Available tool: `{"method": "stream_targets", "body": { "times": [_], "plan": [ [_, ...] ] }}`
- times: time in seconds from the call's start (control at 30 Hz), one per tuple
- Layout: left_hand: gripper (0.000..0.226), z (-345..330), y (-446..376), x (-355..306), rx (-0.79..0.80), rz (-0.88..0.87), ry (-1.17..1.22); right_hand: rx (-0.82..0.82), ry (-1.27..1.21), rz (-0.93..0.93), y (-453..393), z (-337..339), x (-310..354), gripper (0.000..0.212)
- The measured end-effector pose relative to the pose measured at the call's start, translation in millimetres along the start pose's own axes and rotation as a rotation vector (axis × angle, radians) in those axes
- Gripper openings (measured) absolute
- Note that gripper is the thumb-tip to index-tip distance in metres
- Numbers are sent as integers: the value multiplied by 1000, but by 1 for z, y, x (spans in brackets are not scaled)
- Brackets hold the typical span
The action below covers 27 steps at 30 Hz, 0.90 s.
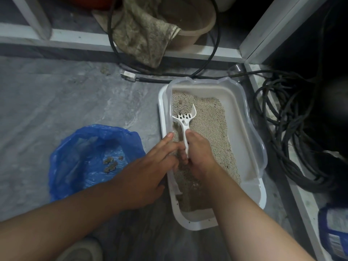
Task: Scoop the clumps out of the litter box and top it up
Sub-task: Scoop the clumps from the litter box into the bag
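Litter (pixel 211 125), pale beige and fine-grained, fills the white litter box (pixel 250 185) unevenly: it lies heaped along the middle and left, while the right side of the floor shows bare plastic. A clear plastic rim (pixel 258 132) sits on top of the box's walls, wavy along its far and right edges. The box rests on the grey floor (pixel 56 102), just beside a tangle of black cables (pixel 293 144) to its right.

My right hand (pixel 199 157) is clenched around the handle of the white scoop (pixel 185 121), thumb lying along the top of the handle. The scoop's slotted head points away from me and rests on the litter near the far left part of the box; it looks empty, with its slots showing dark against the grains. My left hand (pixel 148 176) reaches across the box's left wall, fingers stretched out and loosely spread, gripping nothing, the fingertips touching the box rim and close to the scoop handle.

To the left of the box a blue plastic bag (pixel 90 161) sits open on the floor, with a few dark grey clumps (pixel 112 163) lying at its bottom. A blue packet (pixel 334 232) with a label stands at the right edge, near my right forearm. A dirty cloth (pixel 143 34) hangs over a basin (pixel 195 25) farther back.
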<state>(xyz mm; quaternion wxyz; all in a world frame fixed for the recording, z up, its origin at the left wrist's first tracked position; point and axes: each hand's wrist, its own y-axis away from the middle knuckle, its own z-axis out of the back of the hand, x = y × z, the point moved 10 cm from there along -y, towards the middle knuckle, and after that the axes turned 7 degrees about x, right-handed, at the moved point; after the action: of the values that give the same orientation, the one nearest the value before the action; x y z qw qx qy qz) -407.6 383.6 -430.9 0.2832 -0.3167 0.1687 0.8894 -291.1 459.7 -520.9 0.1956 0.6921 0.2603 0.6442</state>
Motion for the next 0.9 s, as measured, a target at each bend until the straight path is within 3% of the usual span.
{"method": "stream_targets", "body": {
  "times": [0.07,0.2,0.5,0.9],
  "plan": [
    [64,0,0,0,4,1,-1,-12,39,20,14,4,2,29],
    [49,-1,1,2,6,12,-17,-102,58,26,49,22,-2,26],
    [39,-2,-1,-2,-3,59,-53,-216,30,21,105,56,-19,24],
    [46,-7,-1,-4,-2,127,-34,-223,13,40,145,67,-33,26]
  ]
}}
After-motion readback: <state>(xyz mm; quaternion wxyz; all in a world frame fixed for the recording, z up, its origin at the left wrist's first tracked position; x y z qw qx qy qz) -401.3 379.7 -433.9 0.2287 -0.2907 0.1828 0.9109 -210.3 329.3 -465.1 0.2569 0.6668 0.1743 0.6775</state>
